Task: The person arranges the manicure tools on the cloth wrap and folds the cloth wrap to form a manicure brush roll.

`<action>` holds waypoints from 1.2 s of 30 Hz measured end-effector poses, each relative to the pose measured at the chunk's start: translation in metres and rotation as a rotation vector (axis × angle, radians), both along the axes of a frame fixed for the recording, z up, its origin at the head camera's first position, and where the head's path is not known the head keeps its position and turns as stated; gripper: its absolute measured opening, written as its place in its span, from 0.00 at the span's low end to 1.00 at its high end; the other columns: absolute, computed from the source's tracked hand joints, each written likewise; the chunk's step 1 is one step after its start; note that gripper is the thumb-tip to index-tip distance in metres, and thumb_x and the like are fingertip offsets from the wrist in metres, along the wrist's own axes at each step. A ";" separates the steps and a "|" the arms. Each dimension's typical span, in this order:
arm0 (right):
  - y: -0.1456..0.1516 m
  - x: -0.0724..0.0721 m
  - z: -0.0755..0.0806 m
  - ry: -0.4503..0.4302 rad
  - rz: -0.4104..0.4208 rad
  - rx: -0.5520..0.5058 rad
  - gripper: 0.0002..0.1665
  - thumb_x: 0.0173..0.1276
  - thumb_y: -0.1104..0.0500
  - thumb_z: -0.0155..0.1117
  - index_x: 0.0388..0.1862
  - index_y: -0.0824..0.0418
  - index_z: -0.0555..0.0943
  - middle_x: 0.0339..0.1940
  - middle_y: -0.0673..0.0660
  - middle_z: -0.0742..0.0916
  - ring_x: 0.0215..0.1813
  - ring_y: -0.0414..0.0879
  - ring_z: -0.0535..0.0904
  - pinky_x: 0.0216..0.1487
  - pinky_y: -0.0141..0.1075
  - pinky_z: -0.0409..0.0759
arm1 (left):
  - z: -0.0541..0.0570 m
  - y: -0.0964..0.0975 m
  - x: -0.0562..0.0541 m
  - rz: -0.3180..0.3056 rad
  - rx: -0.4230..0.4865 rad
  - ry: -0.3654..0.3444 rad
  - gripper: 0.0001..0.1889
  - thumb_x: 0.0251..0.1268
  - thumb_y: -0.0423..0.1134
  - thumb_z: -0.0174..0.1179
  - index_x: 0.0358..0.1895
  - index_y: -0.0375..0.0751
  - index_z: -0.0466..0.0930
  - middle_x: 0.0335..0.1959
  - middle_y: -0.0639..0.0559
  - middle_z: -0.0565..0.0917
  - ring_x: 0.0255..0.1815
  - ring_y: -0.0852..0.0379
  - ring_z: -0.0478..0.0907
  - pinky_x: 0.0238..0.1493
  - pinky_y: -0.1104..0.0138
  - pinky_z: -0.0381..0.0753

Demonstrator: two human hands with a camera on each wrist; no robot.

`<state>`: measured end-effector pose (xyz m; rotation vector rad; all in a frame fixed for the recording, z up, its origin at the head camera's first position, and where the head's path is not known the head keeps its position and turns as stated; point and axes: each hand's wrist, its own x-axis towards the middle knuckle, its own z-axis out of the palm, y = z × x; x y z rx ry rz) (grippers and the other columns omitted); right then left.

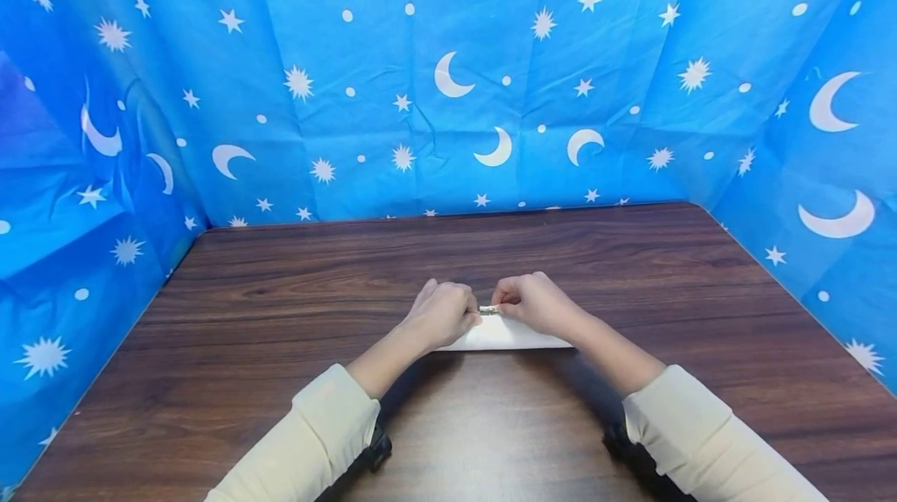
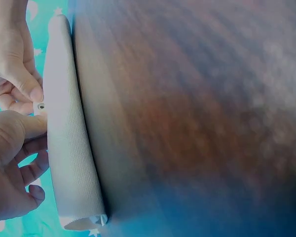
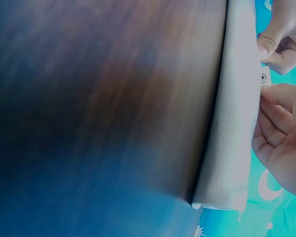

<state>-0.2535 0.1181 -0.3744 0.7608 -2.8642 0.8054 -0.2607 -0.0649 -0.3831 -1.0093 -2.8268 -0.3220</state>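
Observation:
A cream-white ribbed cloth roll [image 1: 504,337] lies crosswise on the table, its long shape also plain in the left wrist view, where the cloth [image 2: 71,138] has an open folded end at the bottom. At its far edge a small pale tab [image 3: 265,76] carries a round metal snap or eyelet; I cannot tell which. My left hand [image 1: 443,311] pinches the tab from the left between thumb and fingers. From the right, my right hand [image 1: 536,303] pinches it too, fingertips close to the left hand's. The fingertips partly hide the tab.
The dark wood-grain table [image 1: 280,276] extends around the cloth on all sides. Blue curtains [image 1: 448,35] with white moons and stars stand along its back and sides. Dark straps [image 1: 378,447] sit under the cream sleeves [image 1: 315,424].

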 end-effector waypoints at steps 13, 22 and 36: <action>0.001 0.003 -0.002 -0.001 0.032 -0.001 0.06 0.58 0.67 0.66 0.28 0.55 0.82 0.27 0.46 0.84 0.32 0.38 0.79 0.32 0.33 0.75 | 0.001 0.000 0.002 0.002 -0.002 0.017 0.06 0.60 0.43 0.61 0.27 0.50 0.83 0.25 0.64 0.76 0.24 0.67 0.68 0.33 0.66 0.61; 0.003 0.003 -0.002 -0.072 0.109 -0.043 0.04 0.59 0.63 0.65 0.34 0.59 0.82 0.27 0.45 0.82 0.30 0.37 0.76 0.30 0.32 0.74 | 0.002 0.001 0.003 0.015 0.023 -0.003 0.06 0.61 0.42 0.60 0.29 0.48 0.84 0.28 0.63 0.76 0.28 0.66 0.70 0.34 0.67 0.62; -0.003 0.001 -0.004 0.019 0.125 0.030 0.03 0.57 0.65 0.67 0.32 0.62 0.84 0.23 0.46 0.80 0.22 0.35 0.69 0.24 0.30 0.69 | 0.005 0.001 0.005 0.030 0.083 -0.027 0.07 0.60 0.42 0.61 0.28 0.46 0.84 0.25 0.63 0.75 0.26 0.66 0.71 0.34 0.67 0.63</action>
